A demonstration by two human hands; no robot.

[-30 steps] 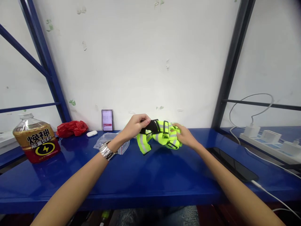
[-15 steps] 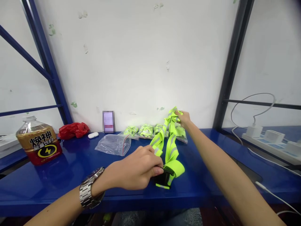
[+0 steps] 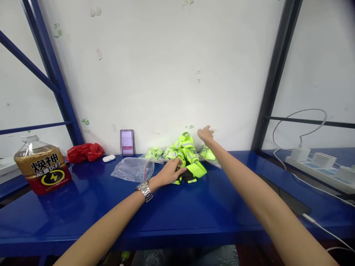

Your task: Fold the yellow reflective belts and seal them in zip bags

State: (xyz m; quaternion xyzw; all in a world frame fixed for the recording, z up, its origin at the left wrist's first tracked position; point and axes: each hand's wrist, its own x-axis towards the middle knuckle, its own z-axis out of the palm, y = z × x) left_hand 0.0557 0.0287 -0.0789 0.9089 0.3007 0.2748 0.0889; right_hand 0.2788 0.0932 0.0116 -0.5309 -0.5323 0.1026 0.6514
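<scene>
A yellow-green reflective strap harness with grey stripes lies gathered in a heap near the wall, its black part toward me. My left hand, a metal watch on its wrist, has thumb and fingers closed on the near left side of the harness by the black part. Just right of the heap's top, my right hand is raised in front of the wall, fingers apart, nothing seen in it. Several clear bags with folded reflective straps lie along the wall, partly covered by the heap. A clear zip bag lies flat left of my left hand.
On the left of the blue table stand a large drink bottle and a red plastic bag. A white case lies near a propped phone. At right are a power strip, cables and a dark flat device.
My left hand has moved away from me toward the wall with the harness's black part. The stretched straps now lie bunched up. My right hand has let go of the upper end.
</scene>
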